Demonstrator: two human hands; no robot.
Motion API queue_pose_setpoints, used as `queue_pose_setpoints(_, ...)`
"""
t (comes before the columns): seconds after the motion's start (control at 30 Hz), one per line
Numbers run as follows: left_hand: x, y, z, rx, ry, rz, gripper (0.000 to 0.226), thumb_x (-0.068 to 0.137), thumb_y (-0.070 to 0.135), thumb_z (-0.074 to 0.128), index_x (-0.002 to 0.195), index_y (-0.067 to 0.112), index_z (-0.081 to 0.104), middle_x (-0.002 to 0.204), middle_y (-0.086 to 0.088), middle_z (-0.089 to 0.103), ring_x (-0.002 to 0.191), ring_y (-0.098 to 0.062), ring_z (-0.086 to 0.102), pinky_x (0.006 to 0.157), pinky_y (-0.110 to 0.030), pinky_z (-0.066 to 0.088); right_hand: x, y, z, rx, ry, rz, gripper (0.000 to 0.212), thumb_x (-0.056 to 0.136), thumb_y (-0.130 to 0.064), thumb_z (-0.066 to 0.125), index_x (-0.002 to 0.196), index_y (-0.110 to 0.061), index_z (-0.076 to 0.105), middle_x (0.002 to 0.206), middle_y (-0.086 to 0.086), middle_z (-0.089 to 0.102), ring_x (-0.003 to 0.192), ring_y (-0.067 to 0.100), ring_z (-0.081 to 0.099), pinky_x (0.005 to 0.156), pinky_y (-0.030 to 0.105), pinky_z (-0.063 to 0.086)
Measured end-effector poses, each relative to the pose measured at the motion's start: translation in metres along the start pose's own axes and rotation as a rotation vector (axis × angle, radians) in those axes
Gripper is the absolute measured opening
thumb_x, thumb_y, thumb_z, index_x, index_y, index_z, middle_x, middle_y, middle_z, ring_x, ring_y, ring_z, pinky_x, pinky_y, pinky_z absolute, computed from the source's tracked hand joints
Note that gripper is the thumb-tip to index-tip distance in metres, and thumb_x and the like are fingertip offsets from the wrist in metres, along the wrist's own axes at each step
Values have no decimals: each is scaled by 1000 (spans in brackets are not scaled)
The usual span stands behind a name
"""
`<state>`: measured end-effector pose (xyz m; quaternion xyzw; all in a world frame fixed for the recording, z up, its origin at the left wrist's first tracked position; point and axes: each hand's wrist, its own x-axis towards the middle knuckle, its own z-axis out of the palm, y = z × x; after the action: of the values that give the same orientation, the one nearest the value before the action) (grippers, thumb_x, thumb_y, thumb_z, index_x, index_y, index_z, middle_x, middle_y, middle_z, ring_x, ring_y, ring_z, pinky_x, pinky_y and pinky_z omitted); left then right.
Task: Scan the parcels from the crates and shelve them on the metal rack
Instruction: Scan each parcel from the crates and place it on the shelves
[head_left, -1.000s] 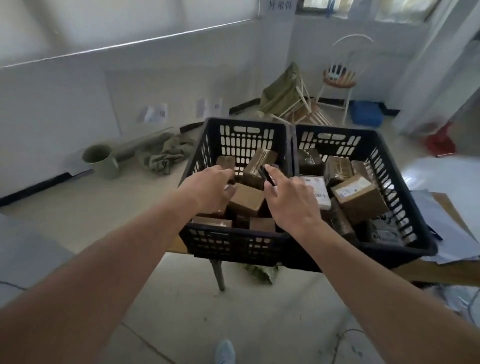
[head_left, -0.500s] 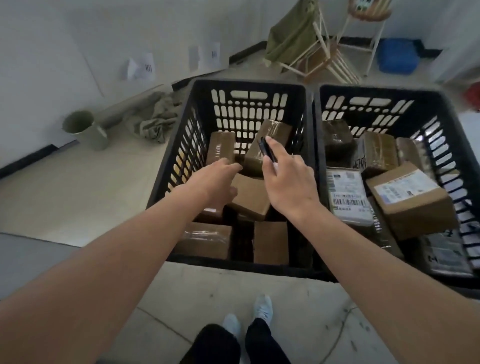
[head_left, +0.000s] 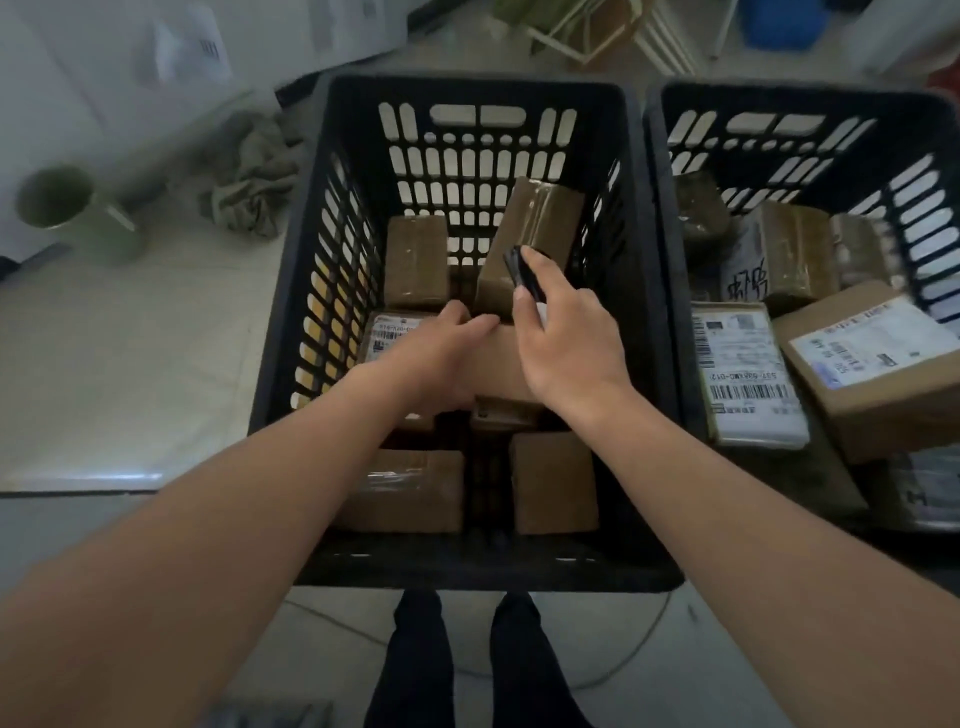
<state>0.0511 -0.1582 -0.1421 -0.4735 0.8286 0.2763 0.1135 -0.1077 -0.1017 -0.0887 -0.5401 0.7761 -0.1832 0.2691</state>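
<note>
Head cam, looking down into two black crates.
Hidden/unclear: L hand (head_left: 436, 358) covers most of a plain brown parcel (head_left: 498, 364) mid left crate (head_left: 311, 218); fingertips go over its far edge, grip underneath not visible, so can't tell if fingers are clamped or just resting.
Labelled parcel (head_left: 387, 338) half under L wrist, text unreadable.
Right crate (head_left: 660, 208) cut off by frame edge; its parcels blurred.
R hand (head_left: 566, 348): fingers curled, clamped on small black scanner (head_left: 522, 273), held above tilted taped parcel (head_left: 535, 228) leaning on far wall.
Both forearms extended fwd, into left crate.
</note>
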Motion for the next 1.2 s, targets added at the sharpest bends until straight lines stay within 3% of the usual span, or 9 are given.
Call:
queue_pose_setpoints(0.17, 2, -17, -23, -300, -15, -134, 107, 81, 54, 86, 165, 44, 20, 151, -5, 38, 128, -29, 51, 108, -51, 51, 1, -9, -10, 34, 34, 3, 51, 112, -51, 36, 163, -50, 27, 126, 13, 59, 113, 36, 60, 99, 55, 54)
queue_pose_setpoints(0.27, 2, -11, -37, -791, -107, -100, 81, 96, 48, 74, 163, 49, 29, 149, 2, 48, 119, -20, 61, 95, -39, 56, 4, -17, -20, 68, 81, -26, 51, 112, -50, 36, 163, -49, 29, 124, 12, 60, 114, 34, 60, 101, 53, 53)
queue_pose_setpoints(0.33, 2, -8, -42, -948, -122, -123, 60, 105, 47, 61, 161, 43, 39, 143, -1, 57, 119, -22, 63, 89, -36, 53, 5, -21, -29, 82, 111, -48, 51, 113, -50, 36, 163, -49, 28, 127, 11, 60, 117, 32, 60, 103, 50, 52)
queue_pose_setpoints(0.47, 2, -12, -54, -1122, -128, -268, 42, 108, 56, 48, 144, 36, 56, 131, -9, 65, 116, -34, 68, 97, -53, 59, 9, -23, -45, 91, 109, -54, 52, 113, -49, 37, 164, -48, 28, 131, 12, 59, 122, 32, 58, 104, 51, 53)
queue_pose_setpoints(0.67, 2, -23, -66, -1510, -24, -387, 54, 94, 62, 68, 123, 17, 74, 124, -20, 74, 106, -41, 76, 86, -62, 62, 4, -22, -56, 96, 113, -56, 52, 113, -48, 37, 164, -47, 28, 128, 11, 61, 121, 31, 57, 103, 45, 51)
queue_pose_setpoints(0.77, 1, -26, -70, -1641, 40, -413, 59, 90, 59, 73, 130, 16, 69, 127, -23, 72, 108, -46, 74, 85, -68, 60, 0, -23, -59, 110, 115, -63, 52, 113, -49, 37, 164, -47, 28, 125, 11, 59, 119, 30, 57, 99, 42, 50)
queue_pose_setpoints(0.87, -1, -30, -74, -1739, 73, -415, 60, 87, 56, 78, 132, 18, 66, 115, -25, 76, 101, -50, 75, 86, -72, 57, -2, -26, -61, 119, 128, -68, 52, 113, -49, 36, 164, -48, 27, 124, 11, 58, 117, 30, 56, 99, 41, 48)
queue_pose_setpoints(1.0, -5, -34, -80, -1834, 120, -371, 60, 86, 52, 80, 132, 15, 67, 108, -26, 76, 101, -53, 73, 88, -76, 54, -1, -27, -62, 98, 124, -5, 52, 113, -50, 32, 162, -61, 15, 131, 15, 52, 111, 33, 58, 92, 41, 47)
queue_pose_setpoints(1.2, -17, -28, -90, -1942, 138, -315, 62, 91, 50, 74, 140, 15, 60, 121, -29, 73, 112, -59, 68, 92, -76, 53, -6, -30, -65, 97, 78, 52, 56, 113, -51, 35, 159, -67, 7, 134, 13, 46, 105, 32, 58, 97, 45, 52)
